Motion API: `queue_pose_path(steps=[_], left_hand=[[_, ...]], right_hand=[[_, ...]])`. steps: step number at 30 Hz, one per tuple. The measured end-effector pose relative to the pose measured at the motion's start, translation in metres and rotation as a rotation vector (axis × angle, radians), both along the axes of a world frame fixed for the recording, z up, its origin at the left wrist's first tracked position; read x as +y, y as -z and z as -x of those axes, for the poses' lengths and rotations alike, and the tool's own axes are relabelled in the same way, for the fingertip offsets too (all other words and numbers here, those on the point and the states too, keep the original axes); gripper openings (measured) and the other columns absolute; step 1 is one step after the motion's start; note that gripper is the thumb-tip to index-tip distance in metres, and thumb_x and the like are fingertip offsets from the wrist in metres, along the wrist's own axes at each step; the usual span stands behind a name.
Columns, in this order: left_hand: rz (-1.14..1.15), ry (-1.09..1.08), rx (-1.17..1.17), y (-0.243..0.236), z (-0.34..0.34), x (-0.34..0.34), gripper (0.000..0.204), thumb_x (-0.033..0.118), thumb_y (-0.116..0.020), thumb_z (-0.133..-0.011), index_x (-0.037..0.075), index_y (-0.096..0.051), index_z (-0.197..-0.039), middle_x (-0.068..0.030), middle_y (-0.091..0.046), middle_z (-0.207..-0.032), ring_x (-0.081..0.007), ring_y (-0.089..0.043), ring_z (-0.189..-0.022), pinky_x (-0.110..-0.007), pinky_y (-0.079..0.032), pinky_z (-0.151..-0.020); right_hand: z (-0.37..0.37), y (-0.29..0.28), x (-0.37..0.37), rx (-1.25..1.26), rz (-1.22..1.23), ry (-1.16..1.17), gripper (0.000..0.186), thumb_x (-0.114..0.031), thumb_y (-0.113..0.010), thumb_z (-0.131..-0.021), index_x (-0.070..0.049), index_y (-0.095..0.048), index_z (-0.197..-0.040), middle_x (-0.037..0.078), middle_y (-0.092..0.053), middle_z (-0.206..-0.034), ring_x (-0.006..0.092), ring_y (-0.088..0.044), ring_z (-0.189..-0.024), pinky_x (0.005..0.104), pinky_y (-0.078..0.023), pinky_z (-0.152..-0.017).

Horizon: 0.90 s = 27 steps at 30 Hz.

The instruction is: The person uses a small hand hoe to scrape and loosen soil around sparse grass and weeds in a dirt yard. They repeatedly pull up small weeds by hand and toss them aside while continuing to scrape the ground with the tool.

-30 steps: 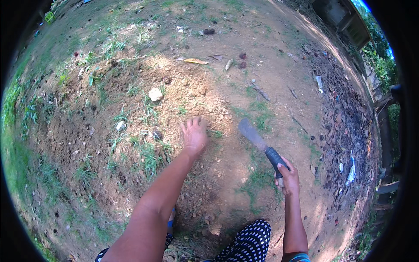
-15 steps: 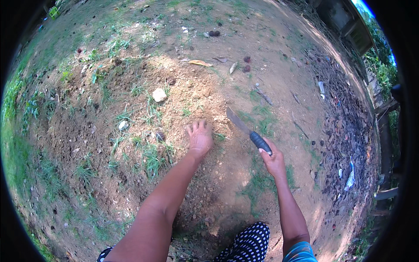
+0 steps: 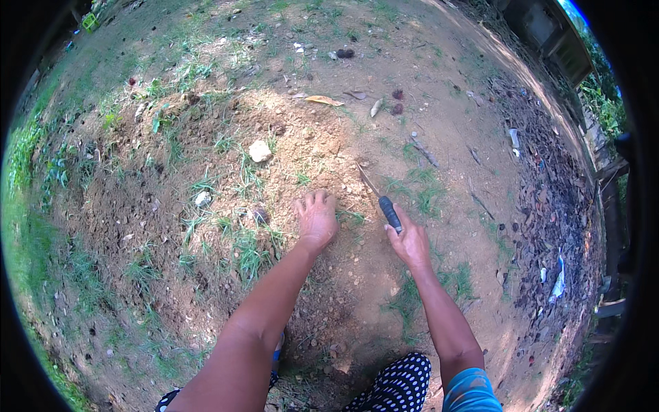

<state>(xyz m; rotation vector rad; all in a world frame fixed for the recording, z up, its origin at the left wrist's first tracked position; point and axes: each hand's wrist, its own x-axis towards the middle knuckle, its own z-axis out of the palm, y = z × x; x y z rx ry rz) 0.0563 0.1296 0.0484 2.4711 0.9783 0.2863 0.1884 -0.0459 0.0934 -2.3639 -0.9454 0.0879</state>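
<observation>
My right hand (image 3: 410, 242) is closed round the dark, ribbed handle of a knife (image 3: 390, 211). The blade points away and to the left, seen nearly edge-on, with its tip close to the loose soil (image 3: 322, 154). Left of the knife, my left hand (image 3: 318, 221) lies palm down on the soil. Its fingers are apart and bent, the tips at the crumbly earth, and I see nothing held in them. A small grass tuft (image 3: 351, 217) grows between my two hands.
Beyond my left hand lies a pale stone (image 3: 259, 151), with a smaller white stone (image 3: 202, 198) to the left. Grass clumps (image 3: 248, 255) dot the dug soil. A yellow-brown leaf (image 3: 324, 100) lies farther off. Dark leaf litter (image 3: 542, 199) covers the right side. My dotted trousers (image 3: 398, 384) show below.
My right hand has moved left with the knife, and the blade has turned to a more edge-on angle nearer my left hand. The left hand stays on the soil.
</observation>
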Motion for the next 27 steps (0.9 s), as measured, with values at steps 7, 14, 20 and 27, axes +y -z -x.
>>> queue_pose_path(steps=[7, 14, 20, 27], left_hand=[[-0.017, -0.009, -0.002, 0.004, 0.004, 0.008, 0.036, 0.008, -0.055, -0.075, 0.009, -0.059, -0.111, -0.0124, -0.048, -0.122, -0.0327, -0.036, -0.123, -0.053, -0.021, -0.104], [-0.003, -0.007, -0.036, 0.005, -0.009, -0.002, 0.038, 0.005, -0.054, -0.075, 0.009, -0.058, -0.112, -0.0135, -0.047, -0.125, -0.0328, -0.036, -0.123, -0.057, -0.017, -0.106], [0.052, -0.050, -0.066, -0.008, -0.014, -0.028, 0.038, 0.007, -0.057, -0.077, 0.010, -0.056, -0.115, -0.0121, -0.045, -0.128, -0.0325, -0.033, -0.126, -0.055, -0.017, -0.106], [0.021, -0.094, -0.017, 0.008, 0.008, -0.047, 0.045, 0.014, -0.061, -0.076, 0.013, -0.054, -0.121, -0.0116, -0.046, -0.127, -0.0328, -0.035, -0.124, -0.058, -0.016, -0.106]], right_hand=[[-0.016, -0.055, -0.089, 0.749, -0.223, 0.243, 0.046, -0.019, -0.061, -0.084, -0.007, -0.051, -0.128, 0.011, -0.062, -0.072, 0.0167, -0.057, -0.048, 0.0269, -0.043, -0.040], [-0.027, 0.021, -0.074, 1.278, -0.415, 0.447, 0.037, -0.027, -0.056, -0.089, -0.007, -0.050, -0.120, 0.006, -0.053, -0.060, 0.0145, -0.050, -0.038, 0.0263, -0.033, -0.028], [0.017, 0.049, -0.046, 0.337, -0.215, 0.088, 0.043, -0.024, -0.059, -0.087, -0.010, -0.051, -0.127, 0.007, -0.061, -0.073, 0.0156, -0.057, -0.050, 0.0297, -0.044, -0.041], [0.076, 0.017, -0.116, 0.840, -0.269, 0.375, 0.044, -0.012, -0.062, -0.084, -0.009, -0.052, -0.127, 0.003, -0.062, -0.085, 0.0105, -0.057, -0.063, 0.0265, -0.047, -0.056]])
